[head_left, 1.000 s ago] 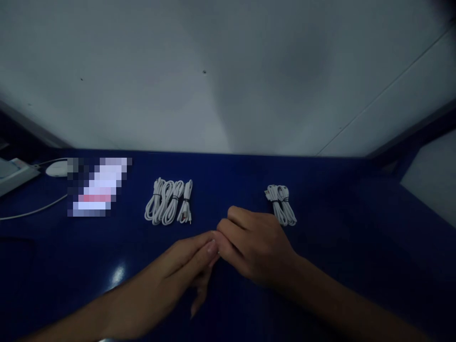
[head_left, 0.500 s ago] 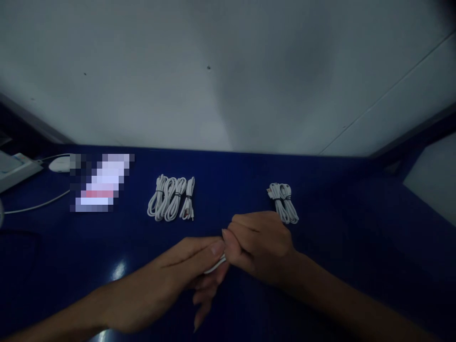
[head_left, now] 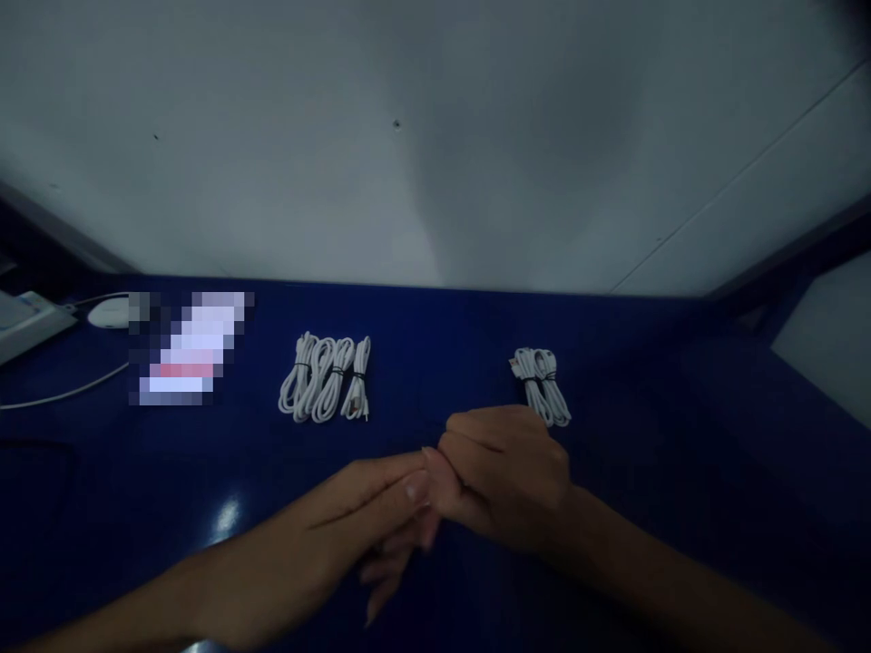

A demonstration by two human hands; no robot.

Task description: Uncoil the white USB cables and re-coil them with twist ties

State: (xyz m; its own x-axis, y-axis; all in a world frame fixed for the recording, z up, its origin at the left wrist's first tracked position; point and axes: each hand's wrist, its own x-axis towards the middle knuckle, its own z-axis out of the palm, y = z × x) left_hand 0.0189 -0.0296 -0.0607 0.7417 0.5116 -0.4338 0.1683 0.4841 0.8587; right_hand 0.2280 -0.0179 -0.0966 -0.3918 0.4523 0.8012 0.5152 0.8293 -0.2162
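My left hand [head_left: 367, 508] and my right hand [head_left: 507, 476] meet over the middle of the blue table [head_left: 435, 363]. The left thumb and forefinger are pinched together against the right hand, which is curled into a fist. Whatever sits between them is hidden now; a short piece of white cable showed there half a second ago. Behind the left hand lies a row of several coiled white cables [head_left: 327, 390], each tied with a dark band. A smaller bundle of coiled white cables [head_left: 543, 385] lies just beyond my right knuckles.
A blurred-out flat object [head_left: 187, 349] lies at the left. Farther left are a white mouse [head_left: 109, 313], a thin white cord [head_left: 64, 394] and the corner of a white device [head_left: 27, 322]. A pale wall rises behind the table.
The white cable piece seen between my fingers half a second ago is now covered. My right hand has closed tighter into a fist and the left fingers have pressed up against it.
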